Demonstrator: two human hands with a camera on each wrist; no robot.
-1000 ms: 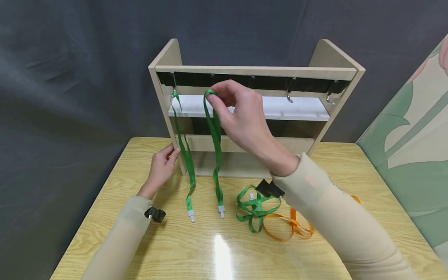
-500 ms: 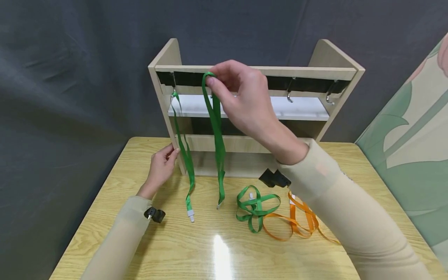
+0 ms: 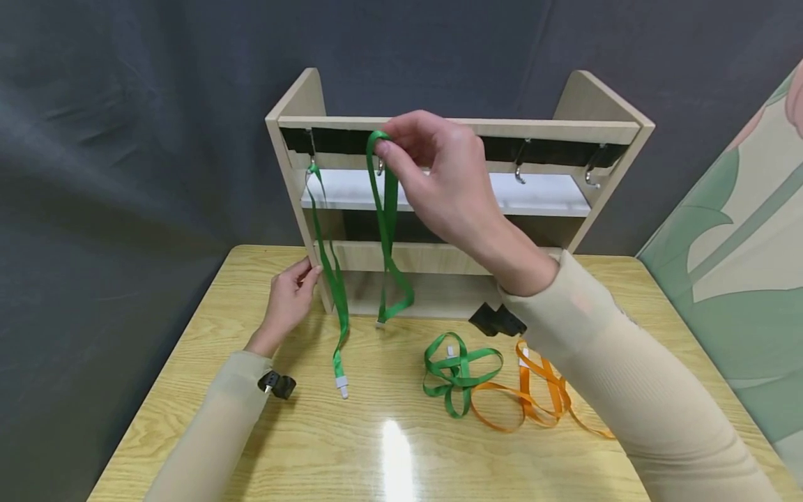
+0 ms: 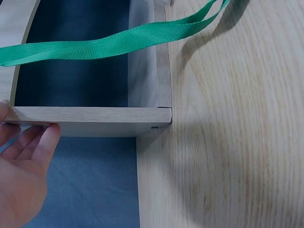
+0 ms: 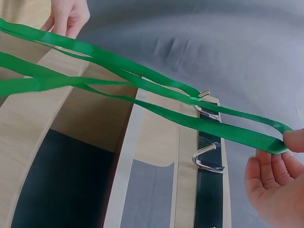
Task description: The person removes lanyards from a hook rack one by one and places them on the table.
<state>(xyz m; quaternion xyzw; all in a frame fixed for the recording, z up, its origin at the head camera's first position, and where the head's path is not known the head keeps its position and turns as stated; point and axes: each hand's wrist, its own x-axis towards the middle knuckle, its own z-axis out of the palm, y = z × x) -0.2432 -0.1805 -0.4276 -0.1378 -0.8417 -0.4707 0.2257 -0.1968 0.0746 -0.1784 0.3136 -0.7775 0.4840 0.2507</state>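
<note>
My right hand (image 3: 448, 174) pinches the top loop of a green lanyard (image 3: 390, 199) in front of the second hook (image 3: 380, 169) of a wooden shelf rack (image 3: 439, 256). The right wrist view shows this loop beyond the hook tips, apart from them, between thumb and fingers (image 5: 273, 168). Another green lanyard (image 3: 336, 286) hangs from the leftmost hook, its pale clip near the tabletop. My left hand (image 3: 291, 293) holds the rack's left side panel (image 4: 95, 115) low down, thumb and fingers at its edge.
A coiled green lanyard (image 3: 461, 381) and an orange lanyard (image 3: 527, 399) lie on the wooden table (image 3: 301, 446), right of centre. Two bare hooks, including the rightmost hook (image 3: 591, 176), show at the rack's right. Dark cloth (image 3: 157, 174) hangs behind.
My right hand has risen with the green lanyard to hook height, then shifted slightly right. The lanyard's lower end has lifted and swung toward the rack. My left hand stays put.
</note>
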